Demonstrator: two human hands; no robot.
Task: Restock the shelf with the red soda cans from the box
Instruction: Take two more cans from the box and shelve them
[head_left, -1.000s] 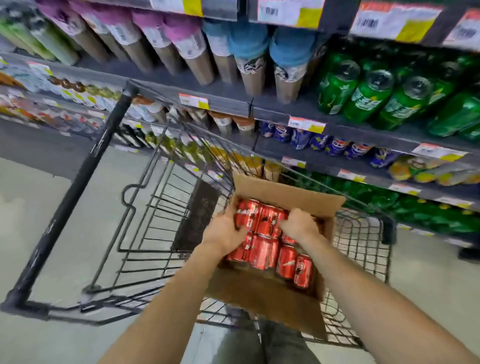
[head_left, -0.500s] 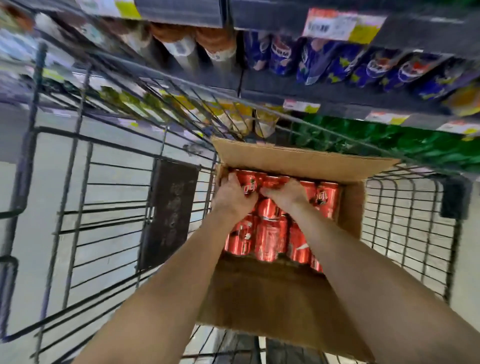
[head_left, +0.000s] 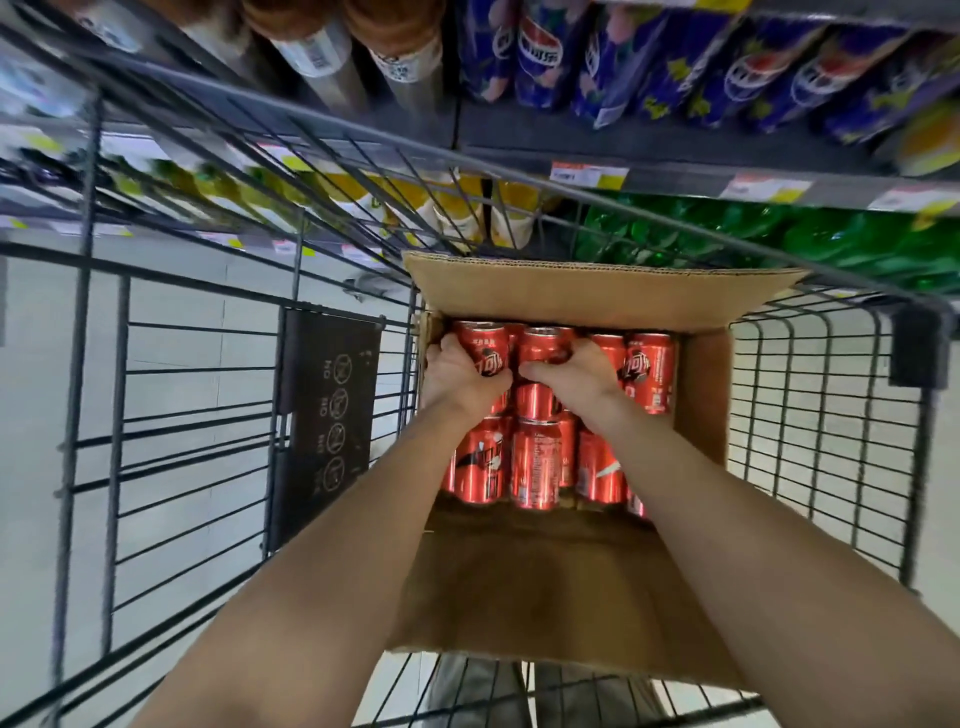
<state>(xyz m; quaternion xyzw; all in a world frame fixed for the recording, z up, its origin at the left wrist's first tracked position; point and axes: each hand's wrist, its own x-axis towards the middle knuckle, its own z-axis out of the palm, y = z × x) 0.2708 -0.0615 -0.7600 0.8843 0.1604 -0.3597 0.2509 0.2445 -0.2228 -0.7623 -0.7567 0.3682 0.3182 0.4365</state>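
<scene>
since the cans have to go up to the shelf (head_left: 675, 156) by hand, both hands are down inside the box (head_left: 597, 296), each taking one can from the far row. the left hand (head_left: 457, 379) has its fingers curled round the can in the far left corner (head_left: 485, 348). the right hand (head_left: 576, 374) grips the can next to it (head_left: 540, 345), fingers wrapped over its upper part. the two hands lie just beside each other.

the red soda cans (head_left: 535, 467) stand upright and packed side against side. that is probably why each hand closes high on its can, where fingers can get in. the nearer rows are not being handled, and the near part of the box bottom is bare cardboard. i judge the box partly unloaded, with plenty left.

the box sits in the basket of a wire cart (head_left: 831, 415), its far flap standing up at the cart's far end. this keeps the cans at a handy height, close to the shelving. a dark placard (head_left: 332, 410) hangs on the cart's left wall.

beyond the cart, shelves carry blue cans (head_left: 540, 52) above and green bottles (head_left: 727, 239) lower down, with price tags (head_left: 589, 174) along the edges. pale floor (head_left: 31, 415) shows through the wires. no red cans show on the shelves in view, so their spot cannot be told.
</scene>
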